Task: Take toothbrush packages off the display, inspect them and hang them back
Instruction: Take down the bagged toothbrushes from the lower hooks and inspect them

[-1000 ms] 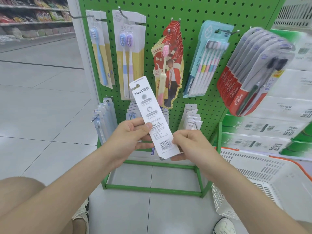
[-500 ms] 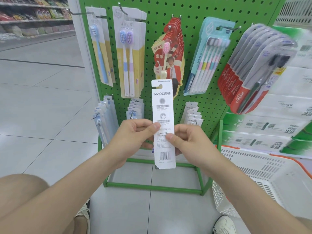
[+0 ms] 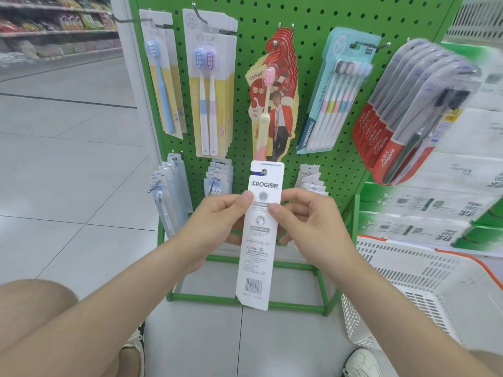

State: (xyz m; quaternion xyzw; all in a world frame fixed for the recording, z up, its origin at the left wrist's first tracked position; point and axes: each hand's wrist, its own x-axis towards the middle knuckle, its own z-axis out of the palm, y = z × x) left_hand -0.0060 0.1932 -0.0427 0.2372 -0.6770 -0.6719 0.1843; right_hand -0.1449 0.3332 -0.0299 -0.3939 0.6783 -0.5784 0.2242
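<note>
Regripped higher since earlier: FROG toothbrush package (image 3: 257, 268), pinched by left hand (image 3: 217, 221) and right hand (image 3: 307, 224) before pegboard (image 3: 313, 36); inspection judged underway; hook alignment required next.

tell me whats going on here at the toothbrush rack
A person holds a white FROG toothbrush package upright in front of the green pegboard display, its printed back with the barcode facing the camera. The left hand and right hand pinch its side edges near the top. It is off the display and not yet hung back. A white basket sits to the right.
</note>
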